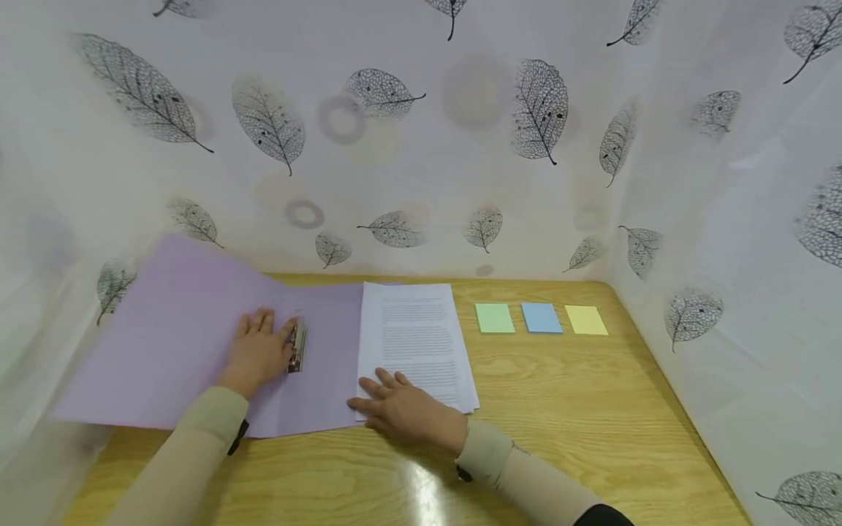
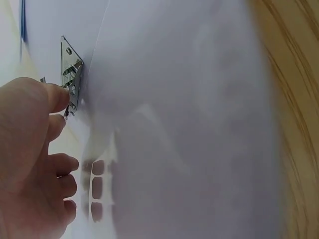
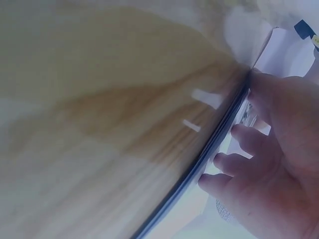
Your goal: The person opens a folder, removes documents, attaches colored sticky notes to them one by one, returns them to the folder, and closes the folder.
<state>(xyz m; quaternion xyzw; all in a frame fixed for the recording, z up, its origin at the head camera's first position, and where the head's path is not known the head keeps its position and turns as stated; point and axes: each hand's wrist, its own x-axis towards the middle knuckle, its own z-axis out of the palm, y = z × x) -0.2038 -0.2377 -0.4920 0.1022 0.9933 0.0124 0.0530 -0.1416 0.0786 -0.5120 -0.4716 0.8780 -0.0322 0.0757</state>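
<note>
Folder [image 1: 191,329] lies open on surface [image 1: 552,394], clip [image 1: 298,347] exposed. I see left hand [image 1: 258,354] touching clip with thumb, other fingers loosely extended, probably steadying it. Right hand [image 1: 408,411], fingers spread, rests on papers [image 1: 419,332], presumably preventing slip.
</note>
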